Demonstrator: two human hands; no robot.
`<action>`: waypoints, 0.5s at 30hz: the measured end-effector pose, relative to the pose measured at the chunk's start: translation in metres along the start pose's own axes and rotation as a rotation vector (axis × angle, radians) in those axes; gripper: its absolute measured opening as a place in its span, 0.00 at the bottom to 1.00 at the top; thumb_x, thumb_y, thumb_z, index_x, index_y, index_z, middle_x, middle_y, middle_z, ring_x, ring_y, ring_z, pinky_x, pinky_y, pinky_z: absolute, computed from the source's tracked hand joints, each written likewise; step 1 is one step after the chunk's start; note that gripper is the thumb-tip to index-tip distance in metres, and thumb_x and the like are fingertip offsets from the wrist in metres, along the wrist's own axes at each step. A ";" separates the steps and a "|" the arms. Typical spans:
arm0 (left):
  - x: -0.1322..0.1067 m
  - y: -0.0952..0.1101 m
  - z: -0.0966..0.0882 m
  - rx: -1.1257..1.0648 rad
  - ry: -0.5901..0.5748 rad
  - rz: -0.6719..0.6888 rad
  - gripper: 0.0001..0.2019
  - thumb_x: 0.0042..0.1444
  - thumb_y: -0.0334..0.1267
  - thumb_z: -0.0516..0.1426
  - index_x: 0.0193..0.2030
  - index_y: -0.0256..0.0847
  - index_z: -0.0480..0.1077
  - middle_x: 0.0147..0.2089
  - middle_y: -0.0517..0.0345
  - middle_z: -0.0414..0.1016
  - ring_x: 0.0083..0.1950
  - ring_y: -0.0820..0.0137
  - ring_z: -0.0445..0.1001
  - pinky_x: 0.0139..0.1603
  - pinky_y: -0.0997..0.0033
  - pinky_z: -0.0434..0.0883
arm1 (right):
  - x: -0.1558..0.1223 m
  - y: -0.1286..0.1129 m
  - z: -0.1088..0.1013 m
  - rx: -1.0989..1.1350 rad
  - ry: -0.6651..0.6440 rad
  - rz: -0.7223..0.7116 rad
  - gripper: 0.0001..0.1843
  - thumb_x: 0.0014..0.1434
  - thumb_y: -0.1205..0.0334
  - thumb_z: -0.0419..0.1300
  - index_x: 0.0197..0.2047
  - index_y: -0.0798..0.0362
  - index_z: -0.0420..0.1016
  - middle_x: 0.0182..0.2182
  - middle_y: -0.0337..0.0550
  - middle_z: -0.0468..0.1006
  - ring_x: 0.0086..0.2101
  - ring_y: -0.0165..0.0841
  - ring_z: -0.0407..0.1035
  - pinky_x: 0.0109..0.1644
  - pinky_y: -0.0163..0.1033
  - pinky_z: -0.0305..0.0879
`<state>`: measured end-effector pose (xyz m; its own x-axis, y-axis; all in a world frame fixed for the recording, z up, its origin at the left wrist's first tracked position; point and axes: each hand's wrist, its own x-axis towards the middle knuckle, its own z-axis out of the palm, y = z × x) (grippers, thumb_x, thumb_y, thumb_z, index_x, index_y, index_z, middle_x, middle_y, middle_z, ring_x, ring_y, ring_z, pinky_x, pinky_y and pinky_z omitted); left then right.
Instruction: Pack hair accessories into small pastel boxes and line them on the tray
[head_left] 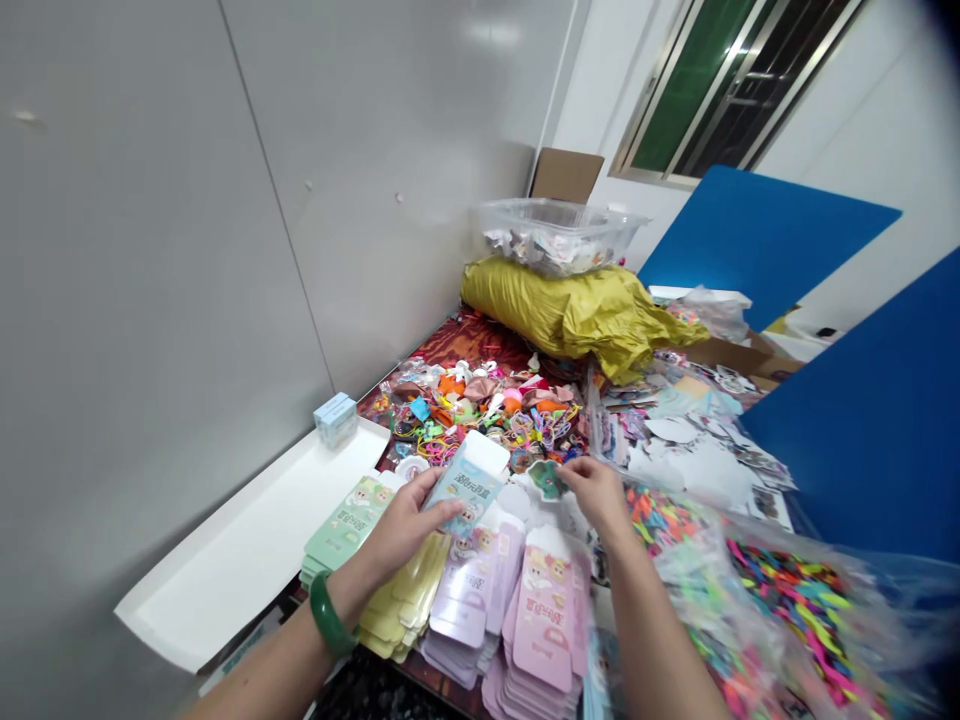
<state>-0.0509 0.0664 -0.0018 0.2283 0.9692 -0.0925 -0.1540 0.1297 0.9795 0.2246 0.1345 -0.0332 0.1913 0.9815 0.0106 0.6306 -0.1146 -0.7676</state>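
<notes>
My left hand (pixel 405 525), with a green bangle (pixel 330 615) at its wrist, is closed around a light blue printed carton (pixel 463 490). The carton is tilted, and its white top flap stands up. To its right, my right hand (pixel 598 492) pinches the edge of a small green cutout with a white border (pixel 545 481); it looks like a sticker. A gap separates the cutout from the carton. Below my hands lie stacks of flat cartons: green (pixel 352 515), yellow (pixel 412 590), purple (pixel 465 590) and pink (pixel 546 610).
Small colourful trinkets (pixel 487 405) are heaped beyond my hands. A yellow sack (pixel 562 310) carries a clear plastic bin (pixel 566 230). White cutouts (pixel 682 450) and bags of bright pieces (pixel 795 600) lie right. A white tray (pixel 232 550) with a small blue box (pixel 335 420) stands left.
</notes>
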 end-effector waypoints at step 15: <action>0.003 -0.015 0.052 0.014 -0.113 -0.087 0.18 0.51 0.38 0.61 0.50 0.40 0.68 0.43 0.54 0.73 0.37 0.70 0.71 0.35 0.73 0.69 | -0.080 -0.065 -0.025 0.179 0.257 -0.388 0.08 0.57 0.59 0.58 0.30 0.52 0.73 0.32 0.42 0.73 0.32 0.33 0.67 0.32 0.36 0.62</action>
<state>0.0025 0.0559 -0.0077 0.3473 0.9245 -0.1571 -0.1157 0.2085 0.9712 0.1876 0.0595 0.0321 0.1618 0.8742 0.4578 0.5572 0.3019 -0.7735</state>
